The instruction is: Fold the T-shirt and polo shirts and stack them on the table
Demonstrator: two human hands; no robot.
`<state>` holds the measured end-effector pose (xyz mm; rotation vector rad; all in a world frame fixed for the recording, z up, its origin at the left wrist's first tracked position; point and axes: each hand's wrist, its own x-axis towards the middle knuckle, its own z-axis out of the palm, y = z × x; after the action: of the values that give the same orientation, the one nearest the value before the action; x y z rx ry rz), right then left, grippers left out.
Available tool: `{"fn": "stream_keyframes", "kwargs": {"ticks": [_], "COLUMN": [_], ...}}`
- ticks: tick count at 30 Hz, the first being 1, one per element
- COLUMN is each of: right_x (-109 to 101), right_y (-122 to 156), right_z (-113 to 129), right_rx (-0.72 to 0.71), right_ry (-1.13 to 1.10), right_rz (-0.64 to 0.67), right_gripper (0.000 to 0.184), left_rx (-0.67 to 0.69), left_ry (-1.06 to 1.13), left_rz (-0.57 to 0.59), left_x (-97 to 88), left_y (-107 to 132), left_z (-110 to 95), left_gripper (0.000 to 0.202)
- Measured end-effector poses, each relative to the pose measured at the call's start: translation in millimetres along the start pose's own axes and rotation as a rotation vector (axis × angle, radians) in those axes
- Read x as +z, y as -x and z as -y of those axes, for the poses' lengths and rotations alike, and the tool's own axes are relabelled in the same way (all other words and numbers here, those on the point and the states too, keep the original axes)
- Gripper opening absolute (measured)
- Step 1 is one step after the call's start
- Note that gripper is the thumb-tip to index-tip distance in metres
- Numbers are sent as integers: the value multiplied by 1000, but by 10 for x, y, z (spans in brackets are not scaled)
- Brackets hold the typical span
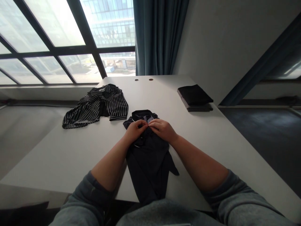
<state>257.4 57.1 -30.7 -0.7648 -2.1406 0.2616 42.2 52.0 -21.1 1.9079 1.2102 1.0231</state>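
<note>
A dark navy collared shirt [150, 166] lies in front of me, its collar pointing away and its lower end reaching the table's near edge. Both hands meet at the shirt's front, just below the collar. My left hand [136, 130] pinches the cloth there with thumb and forefinger. Opposite it, my right hand [162, 128] is closed on the same spot, fingertips almost touching the left ones. Whether a button sits between the fingertips is too small to make out. One sleeve sticks out at the shirt's right side.
On the white table [94, 163], a black-and-white striped shirt [101, 105] lies rumpled at the left edge. A stack of folded dark clothes [195, 97] sits at the right. Two round cable holes are at the far end, before a blue curtain [160, 37] and windows.
</note>
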Motion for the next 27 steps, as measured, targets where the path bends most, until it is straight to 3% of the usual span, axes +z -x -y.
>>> {"fn": "stream_keyframes", "kwargs": {"ticks": [5,10,14,20,27], "right_x": [33,28,26,51,41], "right_y": [5,-5,-12,-25,-33], "right_z": [-22,-45,-46,-16,-47], "right_rx": [22,80,132,274,325], "right_ry": [23,-17,-57,-170,-248], "right_rz": [-22,24,64,-12,17], "right_gripper": [17,16,15,13,18], "left_rx": [17,-5,68,130,82], "left_ry": [-82,-258,-428,-642,-569], "left_rz": [40,-12,-40,-71,-47], "left_x": [4,54,79,111,103], "left_y": [20,33,33,73,47], "left_z": [-50,-39,-33,-88,-72], "left_gripper": [23,14,10,13,9]}}
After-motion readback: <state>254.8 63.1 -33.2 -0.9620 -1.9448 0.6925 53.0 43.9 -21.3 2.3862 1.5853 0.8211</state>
